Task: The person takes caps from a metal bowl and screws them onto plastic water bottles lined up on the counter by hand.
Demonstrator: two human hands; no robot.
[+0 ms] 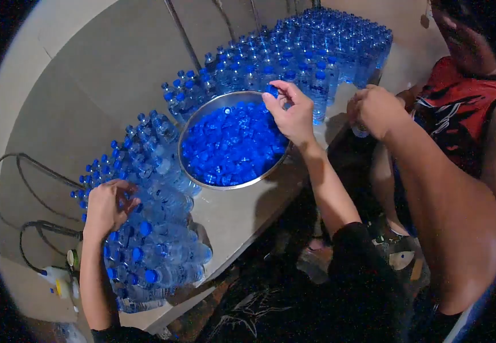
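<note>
Just above the frame's centre, I see the right hand (295,114) pinching a blue cap (271,90) by the upper-right rim of a metal bowl (225,187) filled with loose caps (230,143). At frame left, the left hand (108,207) curls over capped bottles (170,231); whether it grips one, I can't tell.

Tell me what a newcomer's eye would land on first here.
Most likely the metal bowl near the middle, filled with vivid blue caps. Crowds of clear, blue-capped bottles flank it, running along the pale ledge from the picture's lower left to its upper right. Then the right-hand grip, by the bowl's upper-right edge as seen here, pinching what looks like a single cap.
</note>
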